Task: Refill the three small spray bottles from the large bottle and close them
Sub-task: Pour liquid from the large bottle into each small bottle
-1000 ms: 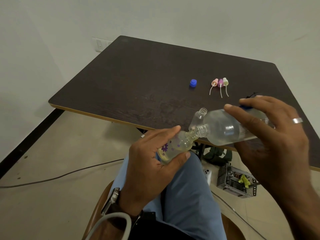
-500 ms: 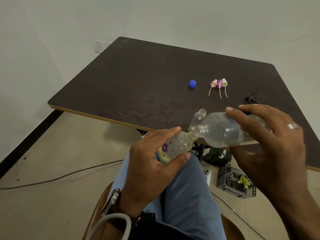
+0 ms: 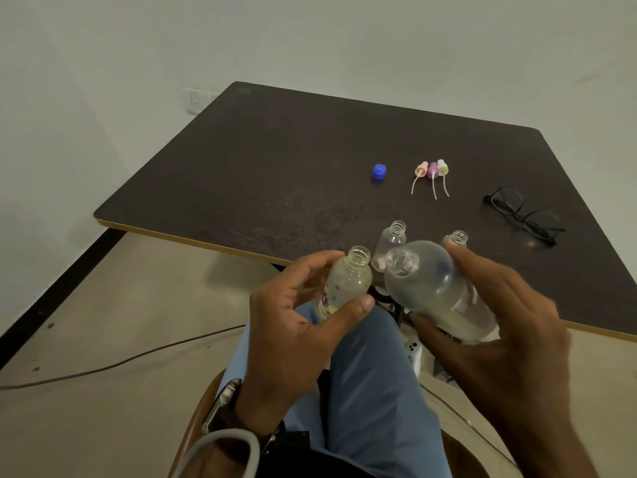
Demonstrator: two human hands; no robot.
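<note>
The left hand (image 3: 293, 326) is gripping one small spray bottle (image 3: 346, 282) with a purple flower print, the fingers curled round its side and the thumb pressing on its lower part. It is open at the neck and is holding pale yellowish liquid. It is not over the table (image 3: 275, 160); it is hanging in front of the near edge, above the person's knee.

The right hand (image 3: 499, 322) is wrapping its fingers round the large bottle (image 3: 425, 281), which is lying almost on its side with the open mouth pointing toward the camera, just beside the small bottle but not touching it. Liquid is sitting in its lower part.

Two more small bottles, one (image 3: 391, 241) and another (image 3: 456, 238), are standing uncapped close to the near edge of the table, partly behind the large bottle. The blue cap (image 3: 378, 172) and the three spray tops (image 3: 432, 170) are lying toward the middle of the table, and a pair of glasses (image 3: 524, 215) nearer the right edge.

In my judgement the main risk is a spill on the trousers, because both open bottles are tilted above the lap. Also the large bottle or the right wrist may knock the two empty bottles, which are light and so near the edge that they could fall to the floor.
</note>
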